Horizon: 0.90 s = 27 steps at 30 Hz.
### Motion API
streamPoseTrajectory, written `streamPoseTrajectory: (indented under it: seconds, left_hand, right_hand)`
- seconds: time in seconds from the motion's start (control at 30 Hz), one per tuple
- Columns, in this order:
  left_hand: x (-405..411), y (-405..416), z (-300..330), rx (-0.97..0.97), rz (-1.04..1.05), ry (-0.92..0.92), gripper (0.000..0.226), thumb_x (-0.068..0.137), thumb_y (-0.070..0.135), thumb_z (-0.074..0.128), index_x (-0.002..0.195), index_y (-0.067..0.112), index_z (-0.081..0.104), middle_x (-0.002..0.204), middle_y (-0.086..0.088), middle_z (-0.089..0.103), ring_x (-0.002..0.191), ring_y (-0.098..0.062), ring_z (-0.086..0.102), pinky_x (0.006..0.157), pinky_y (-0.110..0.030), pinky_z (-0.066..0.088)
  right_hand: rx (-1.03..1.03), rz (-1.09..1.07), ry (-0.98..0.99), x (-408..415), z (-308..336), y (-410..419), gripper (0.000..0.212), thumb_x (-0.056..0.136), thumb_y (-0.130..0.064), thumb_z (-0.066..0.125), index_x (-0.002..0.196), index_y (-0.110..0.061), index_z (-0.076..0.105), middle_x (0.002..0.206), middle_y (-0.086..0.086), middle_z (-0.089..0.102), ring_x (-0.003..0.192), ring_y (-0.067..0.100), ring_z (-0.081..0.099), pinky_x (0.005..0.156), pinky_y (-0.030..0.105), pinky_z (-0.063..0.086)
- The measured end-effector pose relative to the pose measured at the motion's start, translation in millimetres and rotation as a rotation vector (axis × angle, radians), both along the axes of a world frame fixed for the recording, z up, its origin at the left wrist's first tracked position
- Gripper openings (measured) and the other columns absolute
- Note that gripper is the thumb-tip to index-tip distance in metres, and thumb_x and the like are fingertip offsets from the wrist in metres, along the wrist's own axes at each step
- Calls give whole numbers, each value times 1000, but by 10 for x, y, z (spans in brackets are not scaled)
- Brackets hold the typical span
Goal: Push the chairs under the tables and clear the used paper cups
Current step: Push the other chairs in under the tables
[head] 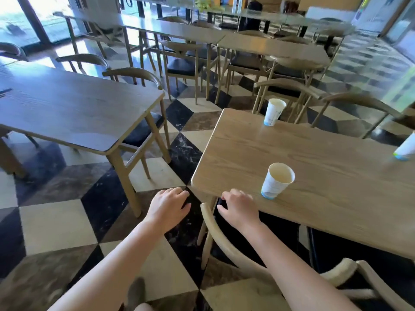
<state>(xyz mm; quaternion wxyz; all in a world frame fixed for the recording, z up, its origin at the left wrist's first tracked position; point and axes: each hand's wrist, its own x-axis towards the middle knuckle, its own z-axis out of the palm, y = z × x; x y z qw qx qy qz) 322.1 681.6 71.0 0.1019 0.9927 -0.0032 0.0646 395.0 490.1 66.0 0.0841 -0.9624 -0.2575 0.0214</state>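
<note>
Chair backrest (215, 227) under my right hand (240, 212): rigid wood, push at rail. Both hands empty, fingers loosely spread; left hand (168, 209) hovers over floor. Paper cup (277, 180) just beyond right fingers on worktop (314, 153): light, crushable, grip sidewall.

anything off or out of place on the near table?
No spill or damage. Three used paper cups stand on the light table: near cup, far cup, and one cut off at the right edge. Near chair is tucked under; both hands are empty.
</note>
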Motion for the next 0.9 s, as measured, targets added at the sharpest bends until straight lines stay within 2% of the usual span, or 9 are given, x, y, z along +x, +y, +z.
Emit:
streamPoseTrajectory:
  seconds: [0.17, 0.37, 0.5, 0.7, 0.9]
  left_hand:
    - [337, 679, -7, -22, -31, -15, 29, 87, 33, 60, 112, 18, 62, 106, -3, 68, 99, -21, 64, 86, -37, 51]
    - [897, 1599, 95, -37, -121, -1, 34, 89, 36, 55, 118, 19, 57, 114, -2, 65, 106, -19, 59, 91, -36, 47]
    - [1300, 2068, 158, -32, -203, -3, 35, 88, 35, 57, 120, 18, 57, 115, -4, 65, 107, -21, 59, 92, -37, 46]
    - [2010, 2289, 60, -49, -280, 52, 45, 88, 38, 56, 127, 19, 50, 122, -4, 61, 112, -21, 55, 95, -37, 43]
    - [2989, 2390, -67, -21, -324, 35, 44, 89, 41, 52, 128, 20, 48, 120, -1, 61, 111, -19, 55, 97, -35, 41]
  right_hand:
    - [-16, -21, -15, 323, 17, 695, 29, 90, -36, 51, 106, -13, 59, 104, 5, 62, 95, 24, 56, 80, 35, 42]
    - [12, -118, -3, 715, 58, 1555, 33, 90, -38, 52, 114, -16, 58, 110, 5, 62, 100, 24, 55, 83, 36, 43]
    - [76, -216, -8, 984, 72, 2002, 32, 89, -39, 54, 113, -18, 58, 108, 4, 62, 100, 24, 56, 80, 35, 45]
    - [75, -340, -8, 1464, 51, 2193, 30, 87, -39, 56, 108, -18, 59, 103, 4, 62, 96, 24, 57, 73, 32, 46]
    - [59, -395, 21, 2349, -131, 2274, 26, 86, -37, 58, 102, -16, 58, 99, 5, 60, 94, 28, 58, 74, 32, 43]
